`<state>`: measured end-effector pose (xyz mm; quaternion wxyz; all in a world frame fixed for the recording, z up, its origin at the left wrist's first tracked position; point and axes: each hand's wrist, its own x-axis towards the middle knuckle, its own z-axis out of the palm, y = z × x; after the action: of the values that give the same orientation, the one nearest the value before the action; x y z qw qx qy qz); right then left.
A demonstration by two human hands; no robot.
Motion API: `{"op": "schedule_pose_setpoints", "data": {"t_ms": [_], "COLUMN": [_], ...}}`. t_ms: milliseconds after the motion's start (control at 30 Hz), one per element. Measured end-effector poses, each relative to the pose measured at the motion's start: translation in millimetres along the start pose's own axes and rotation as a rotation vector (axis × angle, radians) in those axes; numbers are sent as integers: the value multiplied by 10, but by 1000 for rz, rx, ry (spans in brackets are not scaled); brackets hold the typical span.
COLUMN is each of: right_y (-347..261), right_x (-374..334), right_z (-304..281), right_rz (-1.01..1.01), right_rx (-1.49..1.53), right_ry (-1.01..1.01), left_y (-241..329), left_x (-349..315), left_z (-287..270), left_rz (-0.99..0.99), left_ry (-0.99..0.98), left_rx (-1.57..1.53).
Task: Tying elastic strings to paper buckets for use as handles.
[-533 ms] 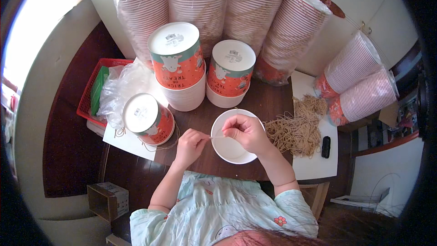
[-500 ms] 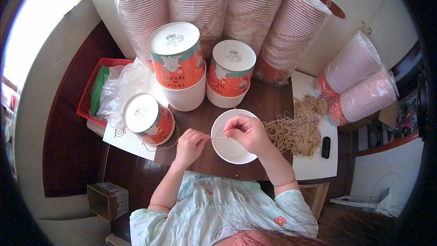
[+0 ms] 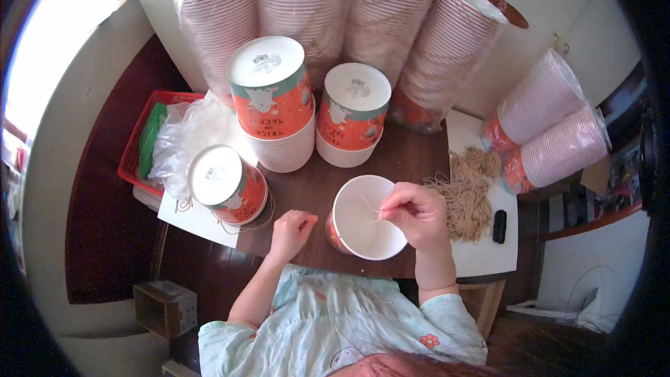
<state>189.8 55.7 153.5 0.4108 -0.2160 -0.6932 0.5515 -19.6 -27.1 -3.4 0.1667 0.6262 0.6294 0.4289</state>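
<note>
An open paper bucket point(image 3: 368, 237), white inside with an orange printed side, stands tilted toward me near the table's front edge. Over its right rim, my right hand point(image 3: 421, 218) pinches a thin piece of string point(image 3: 370, 208). Two loose ends of it stick out to the left, above the bucket's mouth. My left hand point(image 3: 289, 236) is closed just left of the bucket, apart from it, and no string shows at its fingertips. To its left sits an upside-down orange bucket point(image 3: 218, 173) with string hanging around its lower edge.
Two inverted bucket stacks point(image 3: 271, 105) point(image 3: 353, 112) stand behind. Tall wrapped stacks point(image 3: 300, 14) line the back, and more wrapped stacks point(image 3: 541, 119) lean at right. A tangled string pile point(image 3: 469, 199) lies right, beside a small black object point(image 3: 500, 226). A red basket point(image 3: 125, 167) is at left.
The string stretched between my hands has left my left hand and hangs from my right, which moved right. The bucket has shifted slightly right and nearer and now tilts, showing its orange side.
</note>
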Motion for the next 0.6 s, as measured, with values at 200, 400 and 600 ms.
{"op": "schedule_pose_setpoints", "data": {"t_ms": [200, 400, 600], "right_y": [1, -144, -277], "right_x": [-4, -1, -216], "right_z": [-2, 31, -262], "right_rz": [-32, -163, -147], "right_rx": [-102, -405, 90], "right_ry": [10, -159, -86], "left_y": [243, 210, 349], "left_x": [61, 93, 620], "left_z": [-117, -42, 118], "left_rz": [-323, -396, -8], "left_ry": [-124, -196, -261], "left_rx": [-239, -391, -207]}}
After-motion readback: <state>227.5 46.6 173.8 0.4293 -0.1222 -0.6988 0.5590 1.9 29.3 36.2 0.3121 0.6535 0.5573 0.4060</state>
